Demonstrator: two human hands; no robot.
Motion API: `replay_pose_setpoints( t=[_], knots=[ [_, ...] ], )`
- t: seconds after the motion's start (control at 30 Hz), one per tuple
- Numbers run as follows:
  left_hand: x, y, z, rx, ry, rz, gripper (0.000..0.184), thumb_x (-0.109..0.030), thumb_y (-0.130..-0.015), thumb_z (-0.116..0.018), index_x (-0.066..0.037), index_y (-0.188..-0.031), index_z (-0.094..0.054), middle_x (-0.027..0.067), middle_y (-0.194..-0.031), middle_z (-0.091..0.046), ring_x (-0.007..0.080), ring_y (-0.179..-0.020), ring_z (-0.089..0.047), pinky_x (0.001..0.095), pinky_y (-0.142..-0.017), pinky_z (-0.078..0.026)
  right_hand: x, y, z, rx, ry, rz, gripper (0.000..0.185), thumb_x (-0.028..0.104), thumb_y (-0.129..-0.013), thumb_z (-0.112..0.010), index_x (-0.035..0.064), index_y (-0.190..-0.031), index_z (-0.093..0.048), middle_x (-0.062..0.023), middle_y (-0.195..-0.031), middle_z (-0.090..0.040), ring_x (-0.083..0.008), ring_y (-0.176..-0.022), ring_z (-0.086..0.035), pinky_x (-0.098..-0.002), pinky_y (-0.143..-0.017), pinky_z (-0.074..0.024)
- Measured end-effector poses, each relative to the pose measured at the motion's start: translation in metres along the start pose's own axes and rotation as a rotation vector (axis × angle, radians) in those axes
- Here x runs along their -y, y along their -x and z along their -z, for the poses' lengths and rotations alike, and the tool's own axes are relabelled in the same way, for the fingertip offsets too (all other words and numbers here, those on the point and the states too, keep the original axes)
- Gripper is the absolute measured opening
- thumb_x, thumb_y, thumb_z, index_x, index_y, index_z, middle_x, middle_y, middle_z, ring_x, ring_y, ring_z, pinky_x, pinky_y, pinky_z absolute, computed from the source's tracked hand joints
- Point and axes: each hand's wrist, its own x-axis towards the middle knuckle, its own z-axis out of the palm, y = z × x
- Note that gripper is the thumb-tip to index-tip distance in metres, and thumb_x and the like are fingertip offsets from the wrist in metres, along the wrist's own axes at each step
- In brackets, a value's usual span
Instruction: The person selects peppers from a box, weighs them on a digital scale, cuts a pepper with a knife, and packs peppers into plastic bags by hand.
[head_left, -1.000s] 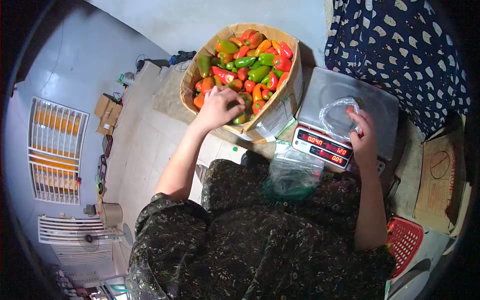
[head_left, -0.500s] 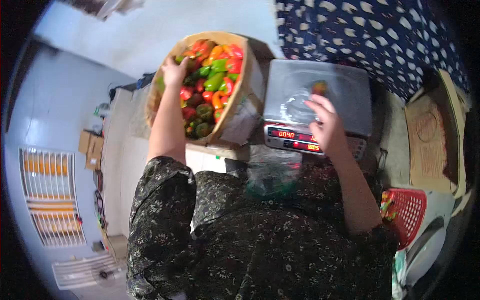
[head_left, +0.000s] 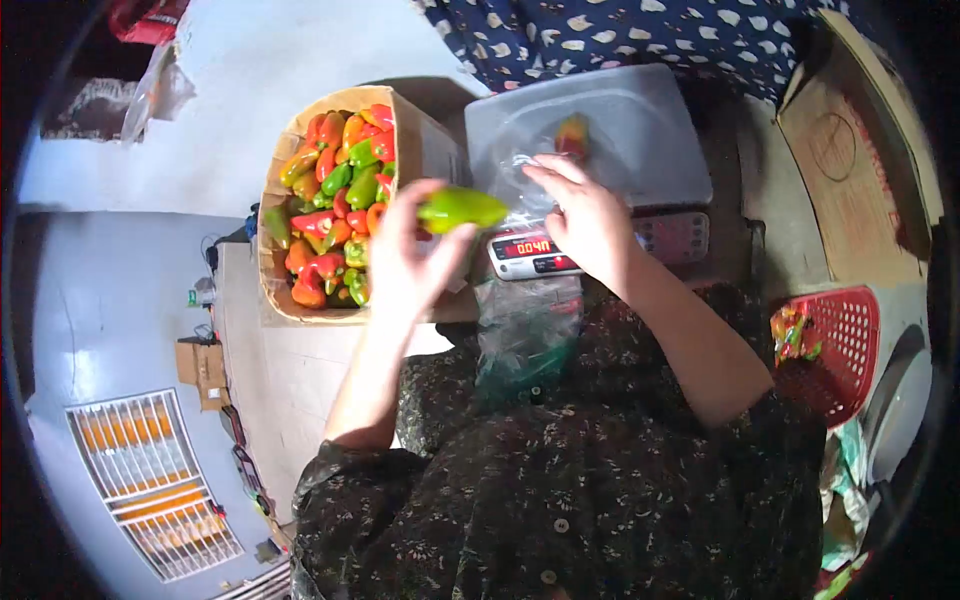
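Note:
A green pepper (head_left: pixel 462 210) is gripped by my left hand (head_left: pixel 412 255), in the space between the box and the scale. The cardboard box (head_left: pixel 330 318) on the left holds many red, orange and green peppers (head_left: pixel 338 180). My right hand (head_left: pixel 590 225) reaches over the digital scale (head_left: pixel 660 130), its fingers at a clear plastic bag (head_left: pixel 520 185) lying on the pan. Inside or under that plastic is a red and green pepper (head_left: pixel 572 135); I cannot tell which. Red digits glow on the scale's display (head_left: pixel 532 250), partly covered by my right hand.
More clear plastic (head_left: pixel 525 320) hangs below the scale, over my lap. At the right stands a red perforated basket (head_left: pixel 840 350) with pepper pieces in it, below an open cardboard box (head_left: pixel 850 160). A dark patterned cloth (head_left: pixel 640 35) hangs behind the scale.
My left hand has come out of the box and moved right with a green pepper in it. My right hand has shifted left over the plastic. The camera view has turned slightly.

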Motion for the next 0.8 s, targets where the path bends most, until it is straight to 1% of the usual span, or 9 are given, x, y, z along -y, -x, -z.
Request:
replay_pose_setpoints(
  t=[0.07, 0.13, 0.27, 0.3, 0.43, 0.5, 0.57, 0.63, 0.8],
  knots=[
    [-0.002, -0.005, -0.040, 0.022, -0.129, -0.107, 0.047, -0.011, -0.073, -0.074, -0.004, -0.115, -0.055, 0.0104, -0.099, -0.062, 0.0159, -0.078, -0.061, 0.0275, -0.067, -0.050, 0.006, 0.004, 0.000, 0.010, 0.073, -0.023, 0.046, 0.000, -0.072, -0.056, 0.0022, -0.118, -0.053, -0.0100, -0.125, -0.051, -0.0314, -0.098, -0.059, -0.0387, -0.084, -0.0490],
    [-0.001, -0.014, -0.072, 0.036, -0.012, -0.092, 0.045, -0.011, -0.075, -0.072, -0.003, -0.115, -0.054, 0.0096, -0.101, -0.062, 0.0157, -0.083, -0.061, 0.0271, -0.071, -0.050, 0.006, 0.008, -0.002, -0.029, 0.112, -0.029, 0.045, 0.000, -0.072, -0.056, 0.0024, -0.117, -0.053, -0.0099, -0.125, -0.052, -0.0316, -0.098, -0.059, -0.0390, -0.082, -0.0496],
    [0.023, -0.030, -0.123, 0.290, 0.746, 0.207, 0.042, -0.003, -0.075, -0.066, 0.000, -0.115, -0.052, 0.0095, -0.109, -0.061, 0.0165, -0.089, -0.060, 0.0293, -0.077, -0.049, -0.003, 0.005, 0.008, -0.048, 0.164, -0.034, 0.041, 0.005, -0.075, -0.055, 0.0032, -0.116, -0.055, -0.0097, -0.125, -0.053, -0.0309, -0.097, -0.060, -0.0380, -0.079, -0.0514],
    [0.022, -0.034, -0.129, 0.345, 0.909, 0.251, 0.042, -0.001, -0.076, -0.064, 0.000, -0.116, -0.052, 0.0088, -0.110, -0.060, 0.0153, -0.091, -0.059, 0.0290, -0.078, -0.049, -0.007, 0.006, 0.006, -0.084, 0.184, -0.017, 0.047, 0.000, -0.073, -0.052, 0.0065, -0.119, -0.054, -0.0038, -0.129, -0.051, -0.0299, -0.094, -0.061, -0.0393, -0.078, -0.0523],
    [0.022, -0.038, -0.149, 0.477, 0.686, 0.219, 0.045, -0.002, -0.074, -0.065, -0.001, -0.116, -0.049, 0.0100, -0.109, -0.057, 0.0168, -0.100, -0.054, 0.0301, -0.085, -0.045, -0.014, 0.003, -0.002, -0.122, 0.122, 0.114, 0.044, 0.001, -0.071, -0.051, 0.0034, -0.115, -0.058, -0.0073, -0.128, -0.052, -0.0297, -0.098, -0.061, -0.0396, -0.083, -0.0503],
    [0.023, -0.043, -0.162, 0.463, 0.571, 0.106, 0.046, -0.003, -0.073, -0.067, -0.001, -0.115, -0.049, 0.0098, -0.108, -0.057, 0.0175, -0.099, -0.054, 0.0307, -0.085, -0.045, -0.074, -0.005, -0.072, -0.152, 0.163, -0.131, 0.044, 0.001, -0.072, -0.050, 0.0024, -0.115, -0.058, -0.0092, -0.127, -0.052, -0.0297, -0.100, -0.060, -0.0391, -0.084, -0.0497],
    [0.025, -0.049, -0.176, 0.428, 0.529, 0.026, 0.047, -0.003, -0.072, -0.069, -0.002, -0.115, -0.050, 0.0096, -0.107, -0.058, 0.0182, -0.098, -0.054, 0.0313, -0.085, -0.045, -0.076, -0.004, -0.076, -0.140, 0.150, -0.148, 0.043, 0.001, -0.073, -0.049, 0.0018, -0.115, -0.058, -0.0108, -0.126, -0.052, -0.0295, -0.102, -0.059, -0.0383, -0.085, -0.0490],
    [0.025, -0.055, -0.189, 0.382, 0.495, -0.042, 0.049, -0.004, -0.071, -0.071, -0.003, -0.115, -0.050, 0.0094, -0.105, -0.058, 0.0189, -0.098, -0.054, 0.0320, -0.085, -0.045, -0.017, 0.002, -0.009, -0.094, 0.084, 0.065, 0.043, 0.001, -0.074, -0.047, 0.0018, -0.115, -0.058, -0.0120, -0.125, -0.053, -0.0290, -0.104, -0.058, -0.0373, -0.086, -0.0484],
    [0.029, -0.067, -0.208, 0.109, 0.260, -0.260, 0.053, -0.005, -0.067, -0.075, -0.005, -0.113, -0.051, 0.0098, -0.103, -0.057, 0.0214, -0.095, -0.054, 0.0325, -0.084, -0.044, -0.015, 0.005, -0.012, -0.086, 0.148, 0.174, 0.040, 0.004, -0.077, -0.046, 0.0020, -0.116, -0.059, -0.0122, -0.123, -0.056, -0.0275, -0.103, -0.059, -0.0377, -0.085, -0.0485]
  ],
)
